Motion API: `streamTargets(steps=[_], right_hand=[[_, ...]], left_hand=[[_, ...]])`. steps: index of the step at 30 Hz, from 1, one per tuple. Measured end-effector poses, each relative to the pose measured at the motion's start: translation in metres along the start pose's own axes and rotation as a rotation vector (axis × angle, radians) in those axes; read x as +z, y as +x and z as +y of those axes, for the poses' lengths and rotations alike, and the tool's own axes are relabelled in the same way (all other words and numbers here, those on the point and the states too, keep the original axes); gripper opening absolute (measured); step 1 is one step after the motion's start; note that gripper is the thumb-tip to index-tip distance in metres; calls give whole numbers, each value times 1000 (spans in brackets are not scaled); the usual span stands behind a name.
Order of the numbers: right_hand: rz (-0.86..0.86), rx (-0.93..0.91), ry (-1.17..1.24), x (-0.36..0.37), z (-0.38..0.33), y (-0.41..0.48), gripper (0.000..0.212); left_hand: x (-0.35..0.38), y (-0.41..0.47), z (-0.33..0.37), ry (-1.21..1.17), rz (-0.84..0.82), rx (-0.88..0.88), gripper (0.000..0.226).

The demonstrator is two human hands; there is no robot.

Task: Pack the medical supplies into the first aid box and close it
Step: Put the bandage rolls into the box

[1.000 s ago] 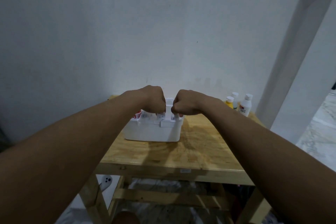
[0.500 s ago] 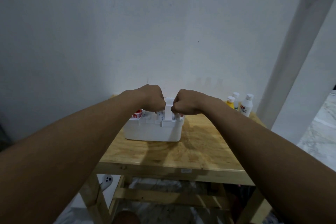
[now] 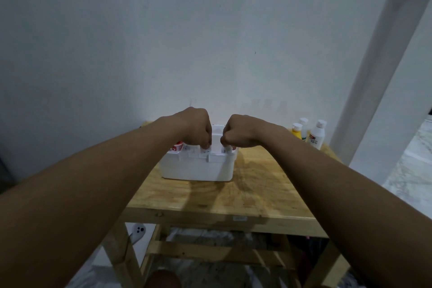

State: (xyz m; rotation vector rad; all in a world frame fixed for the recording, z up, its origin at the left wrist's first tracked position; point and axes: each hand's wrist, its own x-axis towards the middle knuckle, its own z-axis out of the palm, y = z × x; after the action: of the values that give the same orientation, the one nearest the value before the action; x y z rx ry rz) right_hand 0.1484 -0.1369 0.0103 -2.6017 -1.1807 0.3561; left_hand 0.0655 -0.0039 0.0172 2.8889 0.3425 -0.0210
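A white first aid box [image 3: 196,168] stands on the wooden table [image 3: 257,196], near the wall. Its lid is down, and a red mark [image 3: 176,146] shows at the lid's left end. My left hand [image 3: 196,128] and my right hand [image 3: 238,133] sit side by side on top of the lid. Both have their fingers curled over the lid's front edge, one on each side of the white front latch [image 3: 215,156]. The thumbs and the box's contents are hidden.
Three small bottles stand at the table's back right corner: a yellow one [image 3: 296,135], a white one [image 3: 317,137] and another [image 3: 304,124] behind them. A white wall rises just behind the table, with a white pillar [image 3: 374,77] to the right. A white socket [image 3: 139,231] lies below.
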Motion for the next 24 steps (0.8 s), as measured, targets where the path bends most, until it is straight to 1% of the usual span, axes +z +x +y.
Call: streamTargets(steps=[7, 10, 15, 18, 21, 24], right_hand=[[-7, 0, 5, -1, 0, -1, 19], [0, -1, 5, -1, -1, -2, 24], [12, 4, 0, 0, 0, 0, 23], [30, 4, 12, -2, 1, 0, 28], [71, 0, 24, -7, 3, -2, 32], [165, 7, 22, -16, 9, -7, 47]], left_hand=[[-1, 1, -2, -15, -38, -50, 29], [-2, 1, -2, -19, -28, -61, 36], [-1, 2, -3, -61, -14, -75, 25], [-3, 1, -2, -61, 16, -62, 23], [-7, 0, 1, -42, 67, -38, 30], [-10, 0, 8, -33, 127, 3, 29]])
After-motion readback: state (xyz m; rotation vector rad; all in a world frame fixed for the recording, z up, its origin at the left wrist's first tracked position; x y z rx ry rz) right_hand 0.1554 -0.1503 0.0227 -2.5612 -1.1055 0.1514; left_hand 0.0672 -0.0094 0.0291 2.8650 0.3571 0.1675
